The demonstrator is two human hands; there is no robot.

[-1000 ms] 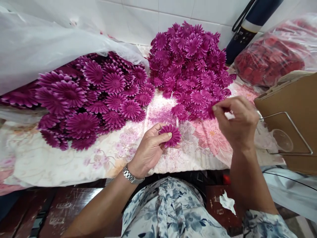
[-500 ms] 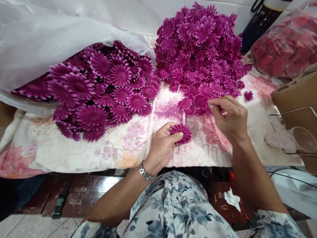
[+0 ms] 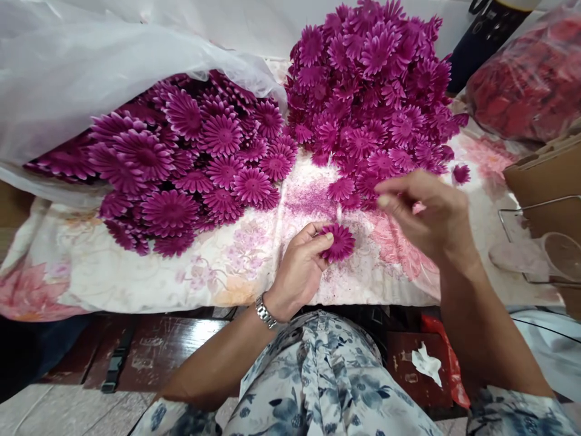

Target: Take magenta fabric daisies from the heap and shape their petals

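My left hand [image 3: 300,267] pinches a purple fabric flower [image 3: 338,241] just above the floral cloth [image 3: 227,266]. My right hand [image 3: 426,212] hovers to the right of it, beside the near edge of the tall heap of small purple flowers [image 3: 367,91]. Its fingers are pinched together and motion-blurred, and I cannot make out whether anything is in them. A second pile of larger purple flowers [image 3: 190,157] spills from a clear plastic bag [image 3: 91,66] on the left.
A bag of red petals [image 3: 526,85] lies at the back right. A cardboard box [image 3: 544,175] with a wire frame [image 3: 535,209] and a clear cup [image 3: 560,254] stands on the right. One loose flower [image 3: 462,174] lies by the heap. A dark bottle [image 3: 481,36] leans on the wall.
My right hand has drawn back a little from the heap toward the left hand. The left hand still holds the same flower, shifted slightly.
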